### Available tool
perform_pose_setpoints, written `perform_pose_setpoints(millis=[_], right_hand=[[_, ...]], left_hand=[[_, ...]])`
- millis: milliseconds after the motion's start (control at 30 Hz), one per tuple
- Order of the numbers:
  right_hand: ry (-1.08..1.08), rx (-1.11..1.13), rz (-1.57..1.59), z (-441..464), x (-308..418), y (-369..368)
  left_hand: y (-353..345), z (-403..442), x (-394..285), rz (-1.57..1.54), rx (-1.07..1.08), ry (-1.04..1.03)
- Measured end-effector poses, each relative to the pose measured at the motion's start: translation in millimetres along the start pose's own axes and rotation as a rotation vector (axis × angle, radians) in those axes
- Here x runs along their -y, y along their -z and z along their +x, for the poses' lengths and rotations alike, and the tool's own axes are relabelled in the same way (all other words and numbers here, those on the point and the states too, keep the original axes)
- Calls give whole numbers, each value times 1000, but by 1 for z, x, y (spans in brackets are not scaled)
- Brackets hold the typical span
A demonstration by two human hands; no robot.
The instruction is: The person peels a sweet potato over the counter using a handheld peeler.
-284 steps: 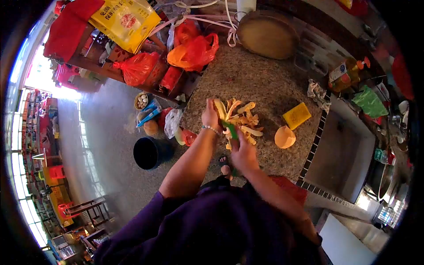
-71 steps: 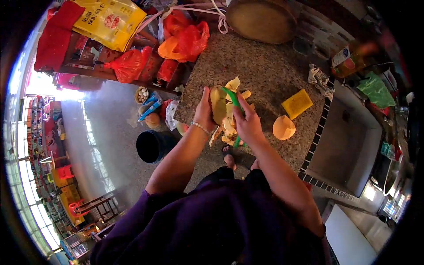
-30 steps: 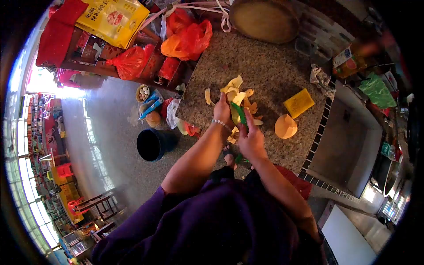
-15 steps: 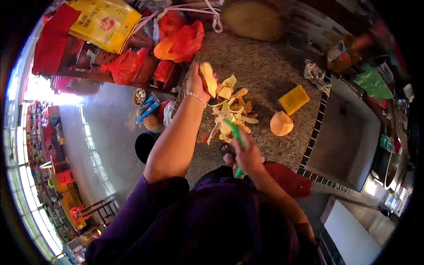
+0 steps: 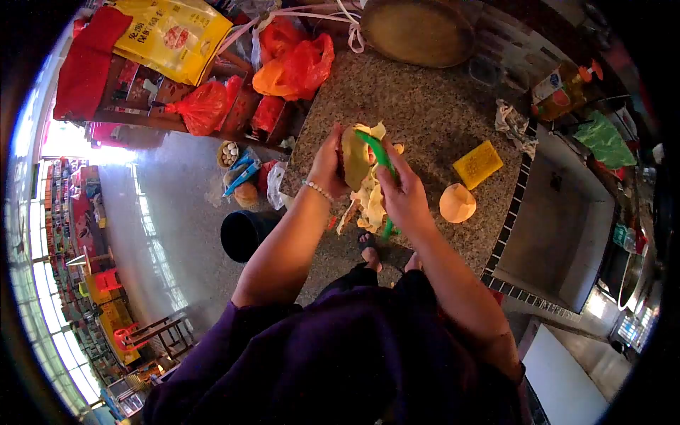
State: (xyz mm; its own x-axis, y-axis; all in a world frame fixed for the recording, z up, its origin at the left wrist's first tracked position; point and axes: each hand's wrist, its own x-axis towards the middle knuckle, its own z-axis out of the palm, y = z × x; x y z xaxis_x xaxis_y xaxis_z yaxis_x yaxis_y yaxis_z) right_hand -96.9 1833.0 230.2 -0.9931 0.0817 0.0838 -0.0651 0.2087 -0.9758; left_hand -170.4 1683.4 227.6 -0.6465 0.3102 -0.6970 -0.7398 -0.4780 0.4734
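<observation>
My left hand (image 5: 328,167) is wrapped round a partly peeled yellowish fruit or vegetable (image 5: 355,160), whose exact kind I cannot tell. In my right hand (image 5: 406,191) is a green peeler (image 5: 380,154), its head against the upper right side of the piece. Below and between the hands, a heap of pale yellow and orange peelings (image 5: 371,201) lies on the speckled stone counter (image 5: 432,106). To the right sit a round peeled orange-coloured piece (image 5: 457,203) and a yellow sponge (image 5: 478,164).
A sink (image 5: 549,227) is at the right, with an oil bottle (image 5: 559,92) behind it. At the back stands a round wooden board (image 5: 416,34). Red plastic bags (image 5: 294,60) lie at the back left. A dark bucket (image 5: 244,235) stands on the floor, left of the counter.
Since half a second ago, my left hand has come right and down with the piece, and my right hand has risen, bringing the peeler up to it. Earlier frames show the hands meeting over the peelings too.
</observation>
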Motion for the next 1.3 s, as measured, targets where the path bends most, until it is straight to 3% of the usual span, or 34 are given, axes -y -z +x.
perform_pose_setpoints(millis=[67, 100, 133, 267, 367, 500, 567, 600, 633, 700, 800, 867, 933, 1000, 1067, 1167, 1267, 1300], right_hand=[[65, -3, -100, 6, 9, -6], [-30, 47, -129, 5, 18, -5], [-124, 98, -159, 3, 25, -5], [-200, 120, -113, -44, 21, -13], [-372, 206, -53, -53, 30, -1], [-431, 234, -54, -49, 26, 9], [-327, 245, -121, -55, 11, 11], [-276, 250, -154, -61, 3, 11], [-263, 267, -143, -72, 1, 12], [-233, 295, -131, -97, -4, 20], [-146, 275, -161, -92, -51, 31], [-143, 348, -172, -76, -53, 35], [-319, 255, -105, -51, -31, 35], [-404, 292, -90, -30, -11, 32], [-645, 398, -42, -8, 20, 31], [-447, 240, 20, -1, 11, 10], [-51, 5, -136, -1, -9, -8], [-127, 37, -111, -3, -8, -9]], left_hand=[[-7, 4, 4, -71, 36, -8], [-11, 5, 5, -108, 54, -13], [-16, 4, 7, -50, -105, -62], [2, 30, 6, -261, -300, -203], [27, 55, 19, -144, -350, -242], [34, 64, 30, -117, -328, -211], [44, 77, 37, -172, -305, -187], [29, 67, 33, -222, -460, -242], [22, 54, 16, -473, -354, -238], [54, 66, -19, -419, -436, -327], [55, 47, -45, -211, -290, -393], [40, 23, -42, -199, -186, -202], [34, 11, -28, -166, -7, -108], [32, 13, -13, -43, -41, -158], [13, 2, -1, -37, -80, -118], [8, -1, 7, 15, -104, -100], [5, 7, 20, 18, -120, -111], [4, 11, 22, 20, -146, -114]])
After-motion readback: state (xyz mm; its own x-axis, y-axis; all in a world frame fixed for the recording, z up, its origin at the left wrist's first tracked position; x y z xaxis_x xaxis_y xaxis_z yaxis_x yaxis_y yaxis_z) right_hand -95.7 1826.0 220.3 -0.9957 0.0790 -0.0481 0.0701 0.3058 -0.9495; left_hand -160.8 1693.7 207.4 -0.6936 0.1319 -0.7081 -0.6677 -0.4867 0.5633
